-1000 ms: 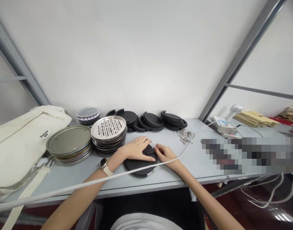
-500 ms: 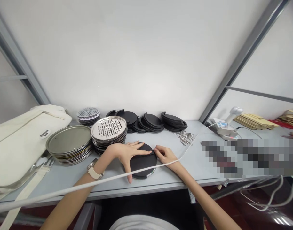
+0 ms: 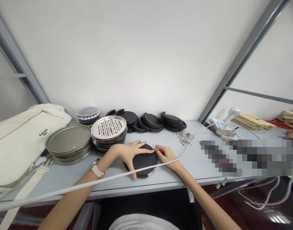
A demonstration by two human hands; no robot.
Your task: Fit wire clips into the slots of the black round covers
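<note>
- Round disc: black, a silvery glint along its lower-right edge
- Stacked discs: black
- Slotted plates: silver, rows of dark slots
- Flat plates: olive-grey top, yellow among the edges
- Bag: cream; its label white, black lettering
- Hooks: silvery
- Cable: white
- Tabletop: pale blue-grey
- Slats: pale yellow

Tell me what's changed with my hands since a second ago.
Your left hand has spread open: its thumb has swung from the right side of the black disc to its near edge, and its index finger now reaches toward the right rim. Your right hand stays there, pinching a small metal piece. The disc and perforated metal stack stayed put.
</note>
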